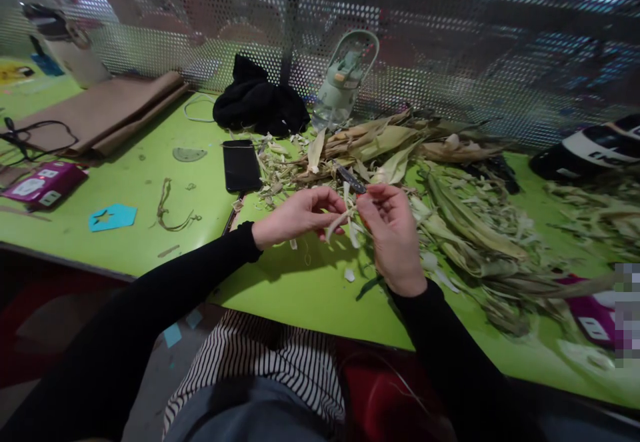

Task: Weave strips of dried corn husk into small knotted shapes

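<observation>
My left hand [311, 214] is closed in a pinch on a pale, twisted strip of corn husk [340, 221], just above the table's front part. My right hand [393, 232] meets the strip's other end, with its thumb and fingers closed. From that hand a dark-bladed tool [351, 179] points up and left, and bits of its red handle show at the fingers. Its exact kind is unclear. White husk pieces [354, 234] hang or lie about the strip. Behind both hands spreads a heap of dry corn husks [385, 142].
On the green table [300, 289] are a phone [241, 166], black cloth [260, 102], a green water bottle [340, 89], a protractor [189, 154] and a blue tag [113, 217]. Long husks [475, 229] lie right of my hands. A perforated metal screen [425, 42] stands behind.
</observation>
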`<move>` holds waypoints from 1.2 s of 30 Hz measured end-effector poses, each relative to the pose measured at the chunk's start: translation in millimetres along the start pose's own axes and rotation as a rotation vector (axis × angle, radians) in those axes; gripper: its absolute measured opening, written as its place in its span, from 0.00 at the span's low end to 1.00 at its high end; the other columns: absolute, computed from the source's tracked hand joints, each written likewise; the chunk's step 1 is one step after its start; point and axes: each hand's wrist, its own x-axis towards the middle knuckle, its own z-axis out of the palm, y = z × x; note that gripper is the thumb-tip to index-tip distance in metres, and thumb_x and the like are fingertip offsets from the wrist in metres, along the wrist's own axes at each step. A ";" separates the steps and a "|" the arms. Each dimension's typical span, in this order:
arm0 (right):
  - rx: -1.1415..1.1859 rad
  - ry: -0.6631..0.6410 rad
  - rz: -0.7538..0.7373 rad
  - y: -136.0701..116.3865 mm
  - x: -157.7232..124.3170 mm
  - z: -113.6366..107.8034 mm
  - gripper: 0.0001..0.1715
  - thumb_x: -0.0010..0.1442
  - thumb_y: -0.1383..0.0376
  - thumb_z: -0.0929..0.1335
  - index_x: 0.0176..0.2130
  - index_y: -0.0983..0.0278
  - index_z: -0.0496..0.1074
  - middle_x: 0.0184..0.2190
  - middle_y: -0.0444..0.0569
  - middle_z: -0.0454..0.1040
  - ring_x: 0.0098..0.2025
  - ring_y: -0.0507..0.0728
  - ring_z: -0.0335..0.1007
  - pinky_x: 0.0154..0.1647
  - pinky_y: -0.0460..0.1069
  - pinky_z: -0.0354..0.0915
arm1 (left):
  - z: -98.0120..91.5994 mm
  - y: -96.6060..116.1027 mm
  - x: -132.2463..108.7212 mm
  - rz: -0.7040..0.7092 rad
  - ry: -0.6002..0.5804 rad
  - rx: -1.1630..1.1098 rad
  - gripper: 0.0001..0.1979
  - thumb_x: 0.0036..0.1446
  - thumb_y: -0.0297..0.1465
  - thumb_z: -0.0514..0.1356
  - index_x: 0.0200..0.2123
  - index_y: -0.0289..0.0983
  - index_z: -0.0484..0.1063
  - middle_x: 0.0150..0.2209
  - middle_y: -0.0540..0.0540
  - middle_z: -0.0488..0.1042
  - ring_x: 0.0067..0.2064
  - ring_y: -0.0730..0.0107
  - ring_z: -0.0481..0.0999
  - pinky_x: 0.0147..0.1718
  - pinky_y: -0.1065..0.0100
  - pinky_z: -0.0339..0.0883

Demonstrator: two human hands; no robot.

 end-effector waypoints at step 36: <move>-0.091 -0.202 0.029 -10.9 -3.6 -0.3 0.20 0.62 0.45 0.68 0.36 0.59 0.73 0.32 0.44 0.73 0.33 0.53 0.69 0.36 0.49 0.67 | 3.0 -1.3 -0.3 0.097 0.164 0.022 0.09 0.57 0.32 0.64 0.37 0.33 0.69 0.34 0.49 0.74 0.33 0.78 0.75 0.29 0.74 0.70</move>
